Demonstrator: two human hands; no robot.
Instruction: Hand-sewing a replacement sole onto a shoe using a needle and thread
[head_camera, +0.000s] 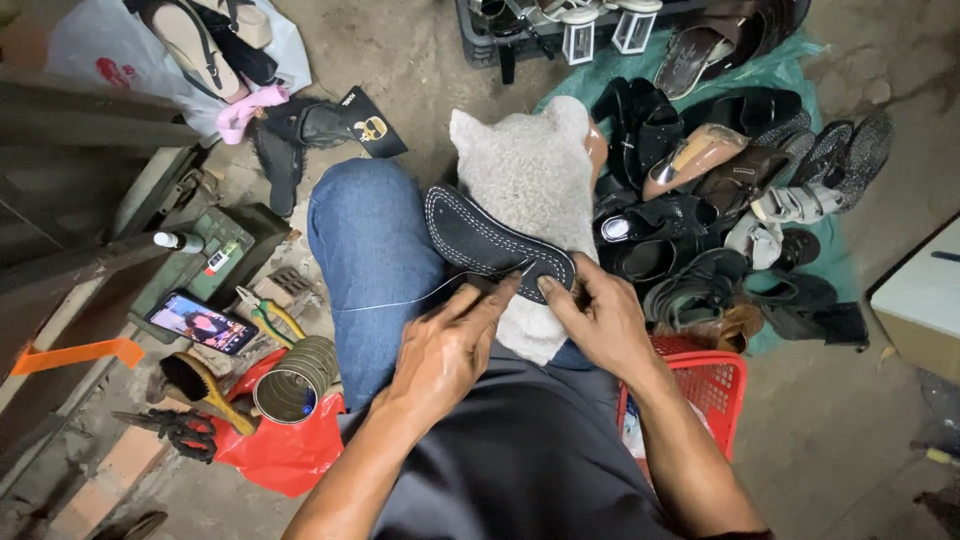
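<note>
A black shoe sole (480, 236) with white stitching along its rim lies across a grey fleecy cloth (535, 175) draped over my right knee. My right hand (598, 318) pinches the sole's near end between thumb and fingers. My left hand (450, 350) is at the same end, fingertips pinched on a thin white thread (385, 303) that runs leftward over my blue-jeaned left knee (370, 240). Whether a needle is in those fingers is too small to tell.
A heap of dark sandals and shoes (720, 200) lies on a green sheet at the right, with a red plastic basket (705, 385) beside my leg. At the left: a phone (200, 322), pliers (262, 312), a brush (205, 390), a tin can (295, 380), scissors (175, 428), a green box (225, 245).
</note>
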